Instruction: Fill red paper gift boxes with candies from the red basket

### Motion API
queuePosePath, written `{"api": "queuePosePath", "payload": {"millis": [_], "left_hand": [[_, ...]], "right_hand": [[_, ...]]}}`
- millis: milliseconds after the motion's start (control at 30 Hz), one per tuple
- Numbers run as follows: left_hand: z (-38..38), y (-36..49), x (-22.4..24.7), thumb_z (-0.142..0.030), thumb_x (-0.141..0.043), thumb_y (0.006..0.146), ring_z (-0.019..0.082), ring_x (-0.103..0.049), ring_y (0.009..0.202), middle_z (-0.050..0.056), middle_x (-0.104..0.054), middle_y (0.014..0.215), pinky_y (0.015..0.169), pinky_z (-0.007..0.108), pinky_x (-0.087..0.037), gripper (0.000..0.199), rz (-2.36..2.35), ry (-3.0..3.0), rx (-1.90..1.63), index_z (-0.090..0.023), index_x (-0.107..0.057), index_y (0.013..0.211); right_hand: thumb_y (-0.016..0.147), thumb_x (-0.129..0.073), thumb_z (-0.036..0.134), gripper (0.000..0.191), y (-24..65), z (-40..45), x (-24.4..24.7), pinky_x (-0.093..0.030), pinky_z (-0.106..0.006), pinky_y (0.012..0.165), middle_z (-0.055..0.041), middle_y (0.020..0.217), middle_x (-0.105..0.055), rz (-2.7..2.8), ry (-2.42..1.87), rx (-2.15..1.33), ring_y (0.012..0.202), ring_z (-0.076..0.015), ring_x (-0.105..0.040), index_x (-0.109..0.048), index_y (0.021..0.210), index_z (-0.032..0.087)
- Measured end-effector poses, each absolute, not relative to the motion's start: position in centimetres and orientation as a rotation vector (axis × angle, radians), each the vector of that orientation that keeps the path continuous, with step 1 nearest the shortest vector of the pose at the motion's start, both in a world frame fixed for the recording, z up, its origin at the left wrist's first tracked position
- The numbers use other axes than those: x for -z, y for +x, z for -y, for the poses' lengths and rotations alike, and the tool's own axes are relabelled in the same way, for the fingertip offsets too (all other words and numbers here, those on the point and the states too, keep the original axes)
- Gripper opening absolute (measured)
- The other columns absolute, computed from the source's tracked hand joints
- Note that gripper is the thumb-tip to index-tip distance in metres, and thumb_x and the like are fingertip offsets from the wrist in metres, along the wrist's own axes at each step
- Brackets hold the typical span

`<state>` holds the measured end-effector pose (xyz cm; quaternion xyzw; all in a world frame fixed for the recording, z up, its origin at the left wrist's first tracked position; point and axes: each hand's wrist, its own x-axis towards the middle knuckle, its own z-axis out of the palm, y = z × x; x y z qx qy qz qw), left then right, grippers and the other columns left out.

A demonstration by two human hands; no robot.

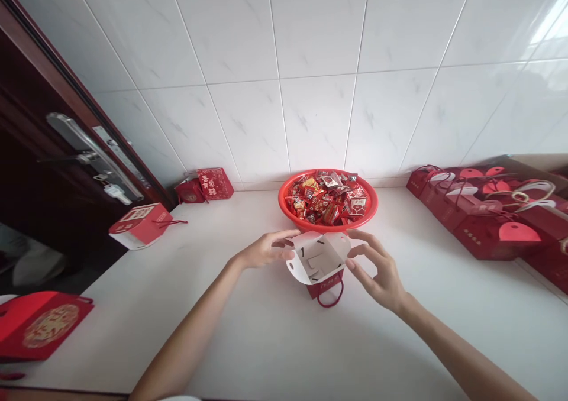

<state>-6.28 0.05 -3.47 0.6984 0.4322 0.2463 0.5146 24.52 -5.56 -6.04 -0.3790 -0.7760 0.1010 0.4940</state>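
A small red gift box with a white inside stands upright on the white table, its flaps spread and its top open. Its dark red cord handle loops down at the front. No candy shows inside. My left hand is at the box's left flap, fingers apart. On the other side, my right hand is by the right flap with its fingers curved and parted; whether the fingertips touch the flap I cannot tell. Just behind the box sits a red plastic basin heaped with wrapped candies.
Several red gift boxes with cords line the right side, beside a cardboard box. More red boxes stand at the left: one with white trim, a pair by the wall, and one near the front. A door handle is at far left.
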Motion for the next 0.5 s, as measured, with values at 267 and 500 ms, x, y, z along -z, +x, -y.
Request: {"api": "queuePosePath", "payload": {"millis": [267,500], "left_hand": [[-3.8,-5.9,-2.1,-0.05,-0.069,0.084,0.027,-0.068,0.112,0.008,-0.075,0.121,0.104,0.038,-0.049,0.044,-1.266,2.011,-0.688,-0.019,-0.074,0.116],[-12.4,-2.9,-2.8,-0.033,-0.075,0.078,0.039,-0.06,0.126,0.02,-0.065,0.136,0.108,0.045,-0.044,0.056,-1.491,2.226,-0.54,-0.011,-0.066,0.129]], "right_hand": [[0.095,-0.057,0.041,0.026,25.2,-2.7,1.4,-0.055,-0.039,0.079,-0.0079,0.095,-0.073,1.822,-0.992,-0.392,0.09,-0.0247,-0.069,-0.062,0.078,0.022],[0.077,-0.077,0.027,0.028,22.0,-9.0,2.2,-0.05,-0.039,0.085,-0.0129,0.107,-0.072,2.203,-1.509,-0.353,0.102,-0.0312,-0.067,-0.069,0.102,0.018]]}}
